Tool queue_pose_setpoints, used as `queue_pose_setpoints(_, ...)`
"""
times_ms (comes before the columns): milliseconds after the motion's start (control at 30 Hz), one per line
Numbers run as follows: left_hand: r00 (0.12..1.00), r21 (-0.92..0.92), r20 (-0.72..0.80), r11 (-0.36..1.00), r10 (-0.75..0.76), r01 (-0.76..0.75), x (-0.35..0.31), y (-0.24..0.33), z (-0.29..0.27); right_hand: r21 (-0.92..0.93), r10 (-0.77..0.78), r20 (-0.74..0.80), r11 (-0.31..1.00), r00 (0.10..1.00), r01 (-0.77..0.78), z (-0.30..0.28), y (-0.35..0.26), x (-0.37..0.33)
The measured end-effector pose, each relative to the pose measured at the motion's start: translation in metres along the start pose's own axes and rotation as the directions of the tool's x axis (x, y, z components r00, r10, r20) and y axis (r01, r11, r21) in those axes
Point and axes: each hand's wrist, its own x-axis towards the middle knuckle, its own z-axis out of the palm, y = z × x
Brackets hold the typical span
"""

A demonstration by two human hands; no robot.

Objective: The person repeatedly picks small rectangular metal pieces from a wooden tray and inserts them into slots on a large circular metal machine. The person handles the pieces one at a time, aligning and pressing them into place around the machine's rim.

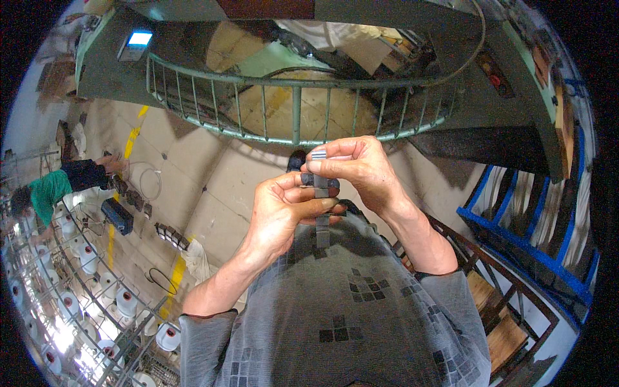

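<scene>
Between my two hands runs a narrow dark grey strip [322, 237], perhaps a woven band; its exact kind is unclear. Its upper end shows a small patch of white and blue stripes. My right hand [366, 169] is closed in a pinch on that striped end, thumb against forefinger. Lower down, my left hand [274, 209] is closed around the strip, which passes between its fingers. Dark coverings show on fingertips near the strip. The bottom of the strip hangs in front of my grey patterned shirt [361, 322].
A curved green metal railing [296, 109] stands ahead of my hands, under a machine with a small lit screen [140, 39]. Racks of white thread cones [126, 302] fill the lower left, where another person in a green top [50, 193] bends. A blue-framed rack [525, 242] stands right.
</scene>
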Motion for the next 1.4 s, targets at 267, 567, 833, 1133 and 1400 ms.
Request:
queue_pose_setpoints(267, 0.843, -0.009, -0.121, 0.849, 0.524, -0.529, 0.015, 0.057, 0.006, 0.108, -0.102, 0.176, 0.991, 0.979, 0.084, 0.008, -0.02, 0.001)
queue_pose_setpoints(567, 0.631, 0.057, 0.281, 0.644, 0.723, -0.763, 0.076, 0.202, 0.05, -0.535, -0.739, -0.011, 0.573, 0.673, 0.621, 0.0, -0.13, 0.058)
queue_pose_setpoints(833, 0.624, 0.163, 0.537, 0.656, 0.567, -0.737, 0.165, 0.344, 0.069, -0.8, -0.833, 0.123, 0.239, 0.539, 0.551, -0.027, -0.241, 0.169)
queue_pose_setpoints(1133, 0.79, 0.129, 0.424, 0.834, 0.443, -0.537, 0.264, 0.441, 0.074, -0.552, -0.6, 0.013, 0.662, 0.8, 0.506, -0.06, -0.317, 0.277)
queue_pose_setpoints(1400, 0.682, 0.221, 0.432, 0.664, 0.59, -0.714, 0.292, 0.471, 0.078, -0.544, -0.709, -0.098, 0.626, 0.698, 0.56, -0.094, -0.322, 0.322)
